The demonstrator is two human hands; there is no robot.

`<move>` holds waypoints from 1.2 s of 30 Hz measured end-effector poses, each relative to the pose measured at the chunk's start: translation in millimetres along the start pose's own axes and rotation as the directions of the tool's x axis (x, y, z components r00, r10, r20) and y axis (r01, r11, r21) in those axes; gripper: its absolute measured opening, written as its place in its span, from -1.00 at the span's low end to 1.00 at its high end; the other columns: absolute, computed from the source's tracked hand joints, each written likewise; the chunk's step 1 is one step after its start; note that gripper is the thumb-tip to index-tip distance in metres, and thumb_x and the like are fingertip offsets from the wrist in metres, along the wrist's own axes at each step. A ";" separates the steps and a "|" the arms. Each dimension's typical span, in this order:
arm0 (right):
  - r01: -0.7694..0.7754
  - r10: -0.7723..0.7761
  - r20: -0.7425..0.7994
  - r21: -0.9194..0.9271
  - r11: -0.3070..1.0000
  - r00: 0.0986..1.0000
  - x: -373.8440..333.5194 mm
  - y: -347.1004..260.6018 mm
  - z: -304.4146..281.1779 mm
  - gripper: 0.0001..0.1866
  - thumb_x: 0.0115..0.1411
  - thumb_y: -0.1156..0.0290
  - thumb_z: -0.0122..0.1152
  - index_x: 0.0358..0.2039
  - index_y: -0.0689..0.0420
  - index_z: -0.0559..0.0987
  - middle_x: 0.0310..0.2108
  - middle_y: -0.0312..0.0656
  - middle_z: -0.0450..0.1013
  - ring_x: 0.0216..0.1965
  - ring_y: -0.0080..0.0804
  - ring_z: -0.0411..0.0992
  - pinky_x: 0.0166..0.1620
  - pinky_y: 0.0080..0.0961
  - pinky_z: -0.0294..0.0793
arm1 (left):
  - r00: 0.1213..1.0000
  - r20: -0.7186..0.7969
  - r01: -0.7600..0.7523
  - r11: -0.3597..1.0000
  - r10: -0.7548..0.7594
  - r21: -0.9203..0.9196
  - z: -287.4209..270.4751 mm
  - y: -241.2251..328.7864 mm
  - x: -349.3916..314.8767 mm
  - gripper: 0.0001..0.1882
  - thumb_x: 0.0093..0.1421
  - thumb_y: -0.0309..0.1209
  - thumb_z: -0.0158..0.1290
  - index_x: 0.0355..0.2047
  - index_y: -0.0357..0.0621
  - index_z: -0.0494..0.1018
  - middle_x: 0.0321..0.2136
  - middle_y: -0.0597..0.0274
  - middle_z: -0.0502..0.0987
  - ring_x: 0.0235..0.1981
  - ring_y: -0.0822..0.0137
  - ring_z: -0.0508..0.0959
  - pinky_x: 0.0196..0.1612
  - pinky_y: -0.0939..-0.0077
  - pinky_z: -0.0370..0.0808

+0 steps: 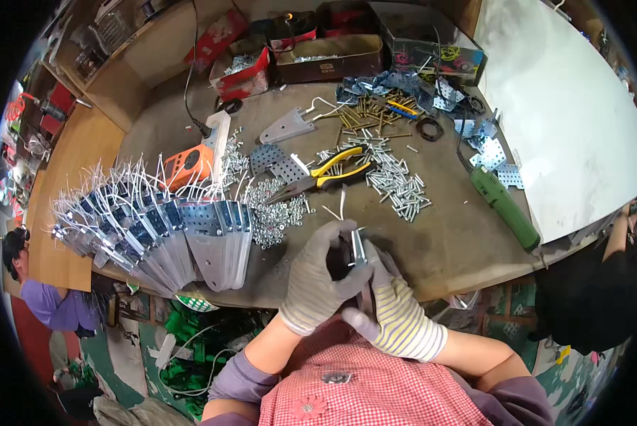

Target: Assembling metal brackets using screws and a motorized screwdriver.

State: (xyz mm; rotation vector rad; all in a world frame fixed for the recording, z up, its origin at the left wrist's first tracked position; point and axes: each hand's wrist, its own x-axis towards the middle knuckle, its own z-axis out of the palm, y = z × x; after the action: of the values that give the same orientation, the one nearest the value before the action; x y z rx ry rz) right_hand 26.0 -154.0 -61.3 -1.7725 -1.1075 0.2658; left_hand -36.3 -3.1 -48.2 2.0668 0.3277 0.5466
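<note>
Right hand (pixel 400 309): is curling partly closed around the metal bracket (pixel 359 248).
Left hand (pixel 312 280): is holding it between thumb and bent fingers.
Metal bracket: is sitting between both hands, at the table's (pixel 460 234) near edge.
Nuts (pixel 279 231): are lying beyond.
Pliers (pixel 338 160): are resting farther back.

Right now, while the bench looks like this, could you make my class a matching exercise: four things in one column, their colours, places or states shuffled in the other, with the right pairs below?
Column one:
1. Pliers
2. Electric screwdriver
3. Nuts
4. Left hand and right hand

Column two:
A. Silver, piled beside the row of brackets
B. Gloved, holding a metal piece
C. Yellow-and-black handles
D. Green, beside the white panel

Right pairs: 1-C, 2-D, 3-A, 4-B
</note>
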 end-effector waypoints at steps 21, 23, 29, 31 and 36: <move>0.007 0.469 -0.333 0.821 0.571 0.818 -20.1 75.0 -142.3 -0.35 0.09 0.14 0.33 0.08 0.26 0.35 -0.14 -0.16 0.43 -0.14 -0.23 0.44 -0.02 -0.29 0.46 | 1.000 -0.024 -0.018 0.998 0.016 -0.063 2.2 -6.9 -8.4 -0.43 -0.06 -0.34 0.26 0.00 -0.12 0.38 -0.37 0.31 0.37 -0.38 0.43 0.38 -0.23 0.55 0.40; 0.166 0.484 -0.271 0.954 0.248 0.832 5.4 54.9 -102.0 -0.44 0.15 0.05 0.24 0.02 0.14 0.38 -0.21 -0.26 0.39 -0.19 -0.38 0.38 0.03 -0.16 0.38 | 0.999 -0.020 -0.048 0.999 0.047 -0.026 2.8 -11.9 -5.1 -0.41 -0.06 -0.33 0.29 0.01 -0.13 0.38 -0.36 0.30 0.43 -0.38 0.45 0.42 -0.21 0.56 0.42; 0.349 0.471 -0.195 0.899 -0.265 0.860 22.2 63.2 -50.3 -0.60 0.16 0.07 0.22 -0.10 0.03 0.46 -0.51 -0.45 0.22 -0.41 -0.53 0.25 -0.02 -0.25 0.34 | 0.998 -0.050 -0.048 0.998 0.046 -0.046 5.9 -13.7 -7.1 -0.41 -0.07 -0.34 0.28 0.00 -0.15 0.39 -0.29 0.30 0.42 -0.29 0.41 0.38 -0.15 0.53 0.39; 0.418 0.523 -0.236 0.870 -0.261 0.819 22.7 59.3 -48.2 -0.64 0.16 0.08 0.22 -0.11 0.00 0.49 -0.56 -0.49 0.18 -0.43 -0.56 0.23 -0.04 -0.32 0.35 | 0.999 -0.045 -0.025 0.998 0.023 -0.051 5.5 -12.4 -7.9 -0.40 -0.08 -0.32 0.28 0.00 -0.15 0.39 -0.28 0.30 0.42 -0.27 0.41 0.37 -0.13 0.53 0.39; 0.435 0.531 -0.252 0.864 -0.254 0.809 23.4 60.3 -44.8 -0.64 0.16 0.09 0.22 -0.10 -0.01 0.51 -0.56 -0.48 0.16 -0.45 -0.57 0.21 -0.05 -0.33 0.35 | 0.999 -0.026 0.034 0.997 -0.036 -0.065 6.0 -13.7 -9.4 -0.37 -0.10 -0.28 0.30 0.01 -0.16 0.39 -0.27 0.30 0.43 -0.26 0.40 0.36 -0.12 0.52 0.38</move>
State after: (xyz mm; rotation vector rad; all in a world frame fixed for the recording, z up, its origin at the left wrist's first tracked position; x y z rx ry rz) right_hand 100.2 -169.3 -82.3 -0.1006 0.0585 0.4399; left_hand -41.6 -4.4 -65.0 1.9893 0.3574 0.5580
